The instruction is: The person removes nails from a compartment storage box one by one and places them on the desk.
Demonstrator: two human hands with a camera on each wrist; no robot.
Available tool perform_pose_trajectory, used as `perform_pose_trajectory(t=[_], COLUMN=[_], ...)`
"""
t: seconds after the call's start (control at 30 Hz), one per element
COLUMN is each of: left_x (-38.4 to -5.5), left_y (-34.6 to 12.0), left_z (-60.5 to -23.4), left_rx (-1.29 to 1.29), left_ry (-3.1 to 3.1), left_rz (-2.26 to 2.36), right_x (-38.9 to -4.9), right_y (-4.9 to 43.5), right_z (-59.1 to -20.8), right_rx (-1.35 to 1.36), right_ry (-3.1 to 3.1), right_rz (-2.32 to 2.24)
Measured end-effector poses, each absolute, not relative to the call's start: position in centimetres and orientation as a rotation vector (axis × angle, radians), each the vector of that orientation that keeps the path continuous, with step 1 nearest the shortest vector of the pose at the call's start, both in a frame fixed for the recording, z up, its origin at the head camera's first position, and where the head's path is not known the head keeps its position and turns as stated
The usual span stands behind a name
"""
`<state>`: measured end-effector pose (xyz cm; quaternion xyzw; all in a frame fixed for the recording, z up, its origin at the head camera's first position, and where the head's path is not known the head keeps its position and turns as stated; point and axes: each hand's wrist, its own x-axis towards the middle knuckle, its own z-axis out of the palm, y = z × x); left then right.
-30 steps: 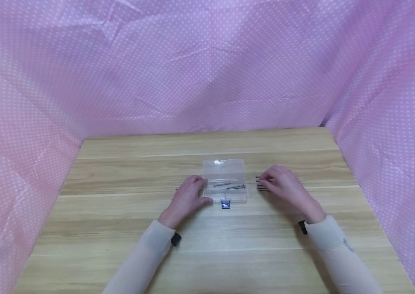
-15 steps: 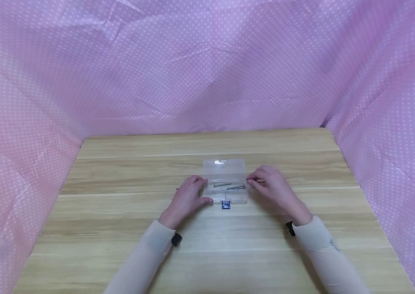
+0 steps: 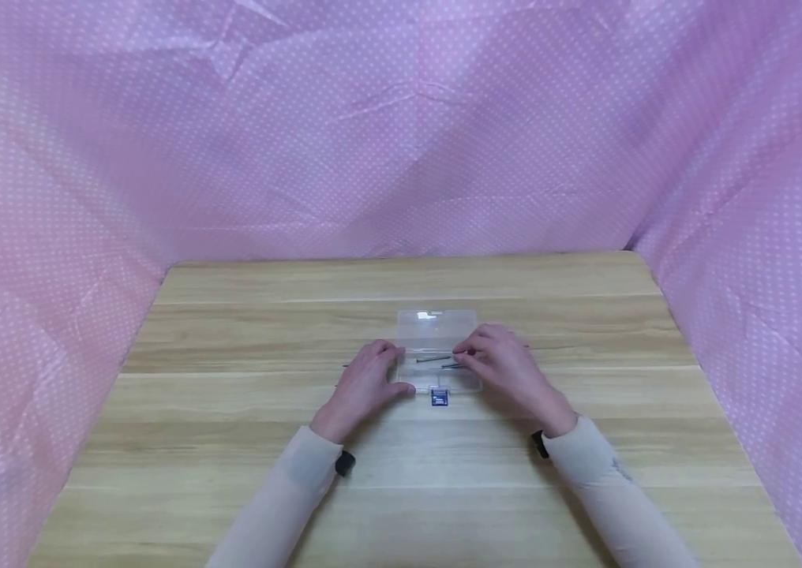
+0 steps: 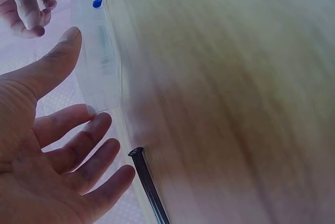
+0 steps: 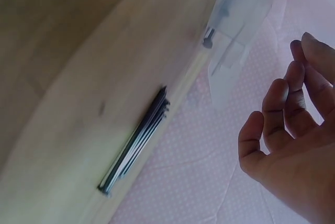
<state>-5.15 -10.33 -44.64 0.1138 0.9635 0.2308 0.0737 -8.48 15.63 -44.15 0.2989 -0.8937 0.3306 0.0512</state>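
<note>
A clear plastic box (image 3: 418, 383) lies open on the table, its lid folded back and a blue latch (image 3: 440, 397) at its front. My left hand (image 3: 365, 379) holds the box's left end, thumb at the front edge and index fingertip at the back. Inside the box lie a nail (image 3: 432, 359) and further nails (image 3: 451, 366) partly behind my right fingers. My right hand (image 3: 504, 367) is over the box's right part, thumb and index finger pinching a thin nail, mostly hidden by the fingers. In the right wrist view, thumb and fingertips meet beside the box.
Several loose nails (image 5: 135, 143) lie side by side on the wooden table (image 3: 408, 505), right of the box. Another nail (image 4: 150, 187) lies by my left fingers. Pink dotted cloth (image 3: 401, 158) surrounds the table's back and sides.
My right hand has picked up a nail from the row at the right and carried it left over the box. The left hand keeps its place on the box.
</note>
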Motion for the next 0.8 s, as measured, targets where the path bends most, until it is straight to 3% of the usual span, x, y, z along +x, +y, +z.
perform_pose_trajectory(t=[0.8], left_x=[-5.2], left_y=[-10.3], left_z=[-44.8], left_rx=[0.351], left_ry=[2.903], left_rz=[0.680], right_x=[-10.3], right_y=[13.4], right_z=[-44.7], right_rx=[1.052], right_ry=[-2.859], right_rz=[0.875])
